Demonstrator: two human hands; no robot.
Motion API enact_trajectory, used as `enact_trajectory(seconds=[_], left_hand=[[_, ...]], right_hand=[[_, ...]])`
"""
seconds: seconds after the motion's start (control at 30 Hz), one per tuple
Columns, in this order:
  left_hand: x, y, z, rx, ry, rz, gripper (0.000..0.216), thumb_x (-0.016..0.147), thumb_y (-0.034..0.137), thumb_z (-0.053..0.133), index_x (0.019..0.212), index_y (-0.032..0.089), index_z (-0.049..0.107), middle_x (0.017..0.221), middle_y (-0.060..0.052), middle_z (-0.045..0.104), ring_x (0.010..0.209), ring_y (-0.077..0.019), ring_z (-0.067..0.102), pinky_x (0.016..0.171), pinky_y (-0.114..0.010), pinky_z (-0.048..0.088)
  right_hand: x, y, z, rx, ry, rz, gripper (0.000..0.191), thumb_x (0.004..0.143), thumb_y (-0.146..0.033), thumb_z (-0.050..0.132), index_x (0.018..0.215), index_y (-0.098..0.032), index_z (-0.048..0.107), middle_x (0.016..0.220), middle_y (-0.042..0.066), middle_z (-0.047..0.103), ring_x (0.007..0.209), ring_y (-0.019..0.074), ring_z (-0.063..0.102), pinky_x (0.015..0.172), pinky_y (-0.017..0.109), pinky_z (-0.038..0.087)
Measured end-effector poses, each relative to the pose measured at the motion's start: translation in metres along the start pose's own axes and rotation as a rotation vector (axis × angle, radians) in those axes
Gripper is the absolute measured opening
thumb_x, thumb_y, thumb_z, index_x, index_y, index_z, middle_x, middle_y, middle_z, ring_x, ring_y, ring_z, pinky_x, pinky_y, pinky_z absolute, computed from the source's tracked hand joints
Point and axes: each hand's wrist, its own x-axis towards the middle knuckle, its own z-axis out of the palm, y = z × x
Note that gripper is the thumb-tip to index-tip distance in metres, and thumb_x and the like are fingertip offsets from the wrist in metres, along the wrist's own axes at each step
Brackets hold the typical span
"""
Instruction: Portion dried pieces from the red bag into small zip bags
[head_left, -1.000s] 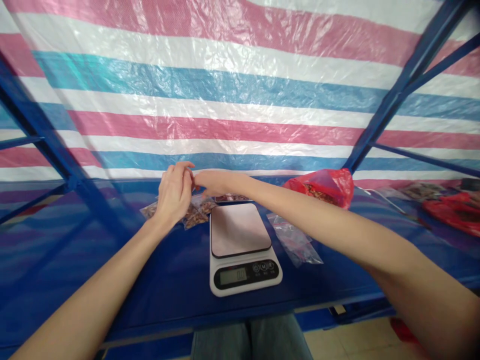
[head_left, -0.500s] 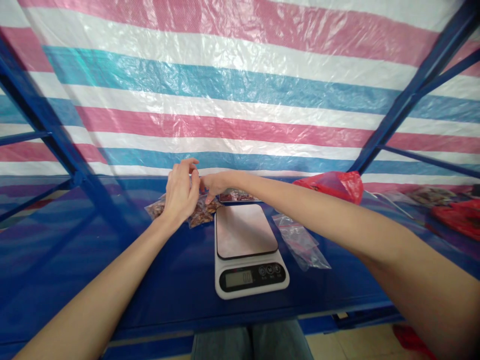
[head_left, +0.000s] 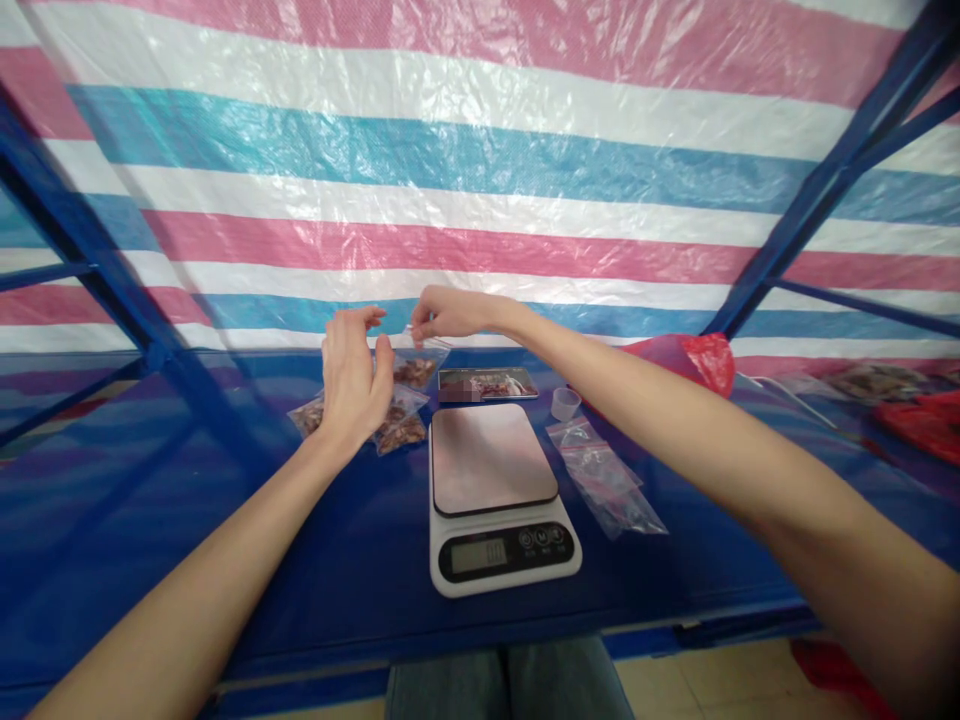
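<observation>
My right hand (head_left: 444, 313) pinches the top edge of a small clear bag of brown pieces (head_left: 415, 368) and holds it lifted above the blue table. My left hand (head_left: 352, 378) is just left of it, thumb and fingers pinched at the same bag's top edge. Beneath my hands lie other filled small bags (head_left: 396, 425). A white kitchen scale (head_left: 491, 495) with a bare pink-tinted platform stands to the right of them.
A phone (head_left: 487, 383) lies behind the scale, a small clear cup (head_left: 565, 402) beside it. Empty clear bags (head_left: 604, 477) lie right of the scale. Red plastic bags (head_left: 694, 360) sit at the right. Blue frame bars and a striped tarp stand behind.
My right hand has risen from the pile, lifting one filled bag off the table. My left hand has stayed beside it, its fingers now at the bag's top.
</observation>
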Motion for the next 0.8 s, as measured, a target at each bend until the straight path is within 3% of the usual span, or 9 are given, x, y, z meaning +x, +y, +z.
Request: enact_trajectory(seconds=[0.1,0.23,0.4,0.53,0.67,0.73,0.8], left_hand=[[0.003,0.013,-0.002,0.037,0.009,0.094,0.022,0.103,0.03,0.045,0.113,0.021,0.063,0.125,-0.016,0.062,0.119,-0.0322,0.056,0.103,-0.05,0.044],[0.008,0.034,0.006,-0.147,-0.187,0.212,0.022,0.096,0.019,0.045,0.082,0.022,0.061,0.093,-0.008,0.066,0.092,-0.0248,0.061,0.087,-0.042,0.047],[0.019,0.065,0.017,-0.439,-0.382,0.042,0.024,0.098,0.031,0.053,0.081,0.021,0.066,0.072,0.0,0.066,0.068,-0.0162,0.056,0.066,-0.031,0.042],[0.044,0.075,0.026,-0.567,-0.447,0.013,0.04,0.098,0.05,0.06,0.074,0.019,0.068,0.073,-0.001,0.069,0.07,-0.0152,0.058,0.066,-0.03,0.043],[0.066,0.072,0.039,-0.668,-0.56,0.006,0.042,0.095,0.053,0.066,0.073,0.018,0.069,0.076,-0.006,0.074,0.075,-0.0185,0.066,0.07,-0.032,0.049],[0.064,0.072,0.041,-0.653,-0.593,0.028,0.038,0.096,0.05,0.066,0.075,0.018,0.07,0.077,-0.005,0.075,0.074,-0.0184,0.067,0.071,-0.033,0.05],[0.054,0.074,0.038,-0.542,-0.549,0.083,0.034,0.098,0.046,0.064,0.078,0.019,0.072,0.076,-0.003,0.074,0.071,-0.017,0.064,0.07,-0.032,0.047]], right_hand=[[-0.031,0.002,-0.006,0.144,0.181,0.151,0.017,0.086,-0.011,0.069,0.07,-0.01,0.075,0.056,0.0,0.061,0.054,0.011,0.052,0.054,0.027,0.038],[-0.071,0.004,0.007,0.423,0.327,0.282,0.027,0.089,-0.033,0.08,0.072,-0.013,0.075,0.054,0.0,0.059,0.05,0.0098,0.051,0.046,0.024,0.031],[-0.105,0.0,0.022,0.6,0.45,0.258,0.036,0.078,-0.045,0.091,0.07,-0.015,0.073,0.054,-0.002,0.054,0.05,0.0081,0.047,0.045,0.022,0.025],[-0.115,0.001,0.023,0.709,0.566,0.257,0.037,0.075,-0.047,0.09,0.069,-0.016,0.07,0.059,0.0,0.06,0.051,0.0082,0.049,0.044,0.022,0.023],[-0.114,0.01,0.021,0.786,0.626,0.257,0.037,0.07,-0.046,0.092,0.071,-0.016,0.069,0.061,-0.001,0.061,0.051,0.0068,0.047,0.042,0.02,0.017],[-0.114,0.014,0.026,0.824,0.639,0.243,0.04,0.069,-0.048,0.093,0.072,-0.017,0.068,0.06,-0.001,0.06,0.05,0.0068,0.047,0.041,0.02,0.015],[-0.115,0.015,0.036,0.857,0.632,0.234,0.043,0.069,-0.052,0.093,0.073,-0.017,0.068,0.058,-0.003,0.058,0.048,0.007,0.045,0.041,0.02,0.015]])
